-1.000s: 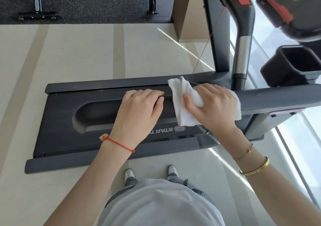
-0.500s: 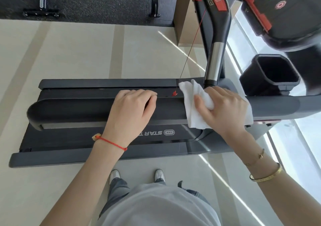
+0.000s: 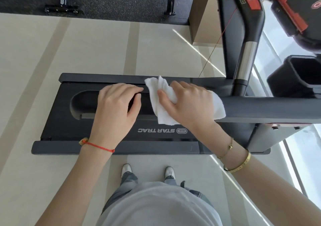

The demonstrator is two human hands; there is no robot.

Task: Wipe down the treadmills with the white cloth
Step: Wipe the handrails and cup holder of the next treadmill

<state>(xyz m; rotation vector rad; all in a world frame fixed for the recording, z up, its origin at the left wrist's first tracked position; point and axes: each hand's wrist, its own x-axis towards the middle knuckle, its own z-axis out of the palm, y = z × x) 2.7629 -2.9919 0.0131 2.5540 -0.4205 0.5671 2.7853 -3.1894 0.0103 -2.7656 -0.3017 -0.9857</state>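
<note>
White cloth bunched in my right hand, wrapped over treadmill handrail at frame centre for full contact. Left hand clasps the rail bare, steadying me.

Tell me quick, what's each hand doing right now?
Left hand: curled over the dark grey treadmill handrail, holding nothing else.
Right hand: closed on the crumpled white cloth.

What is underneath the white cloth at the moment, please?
The white cloth is draped over the dark handrail, pressed down by the right hand. Its lower edge hangs in front of the treadmill deck. The rail surface directly beneath is covered, so its state cannot be seen.
</note>
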